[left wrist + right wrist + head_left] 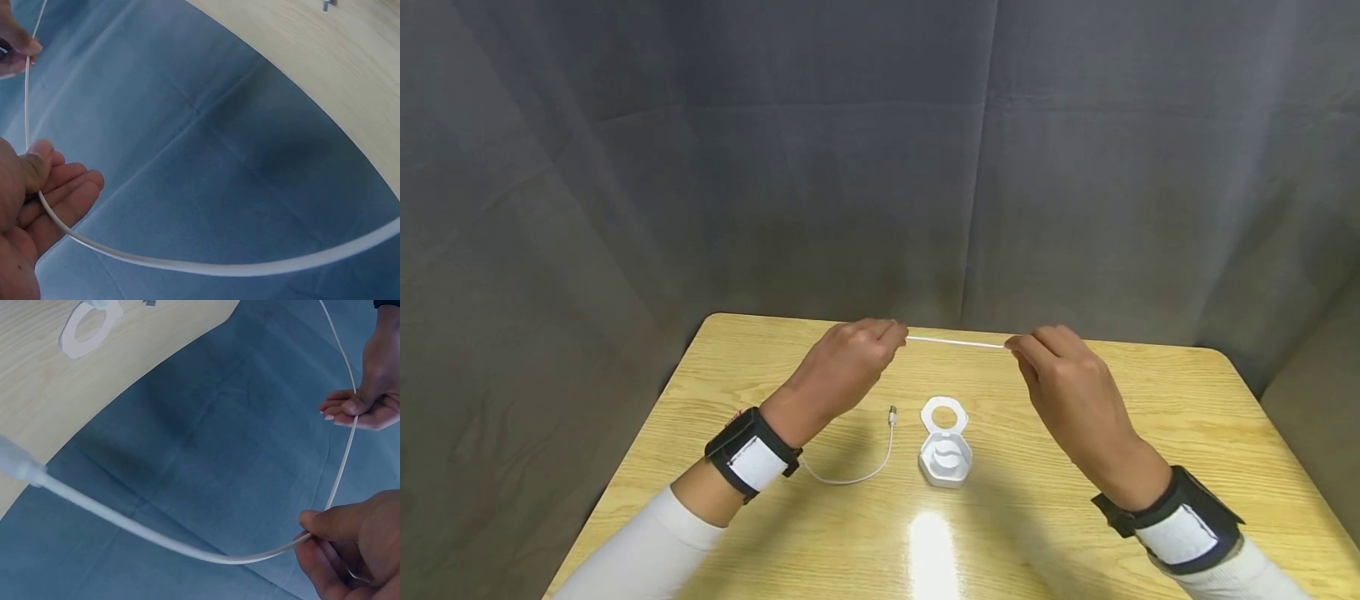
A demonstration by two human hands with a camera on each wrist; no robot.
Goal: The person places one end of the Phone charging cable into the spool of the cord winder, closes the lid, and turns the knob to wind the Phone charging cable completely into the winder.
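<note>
Head view, thin white cable taut between pinching hands

Both forearms reach forward in white sleeves, each wrist wrapped in a black band with a white patch. Left hand raised, knuckles up, thumb and fingers pinched together at the tips. Right hand raised level with it, well apart, fingers curled in a pinch. Fingertips of the two hands point toward each other.
</note>
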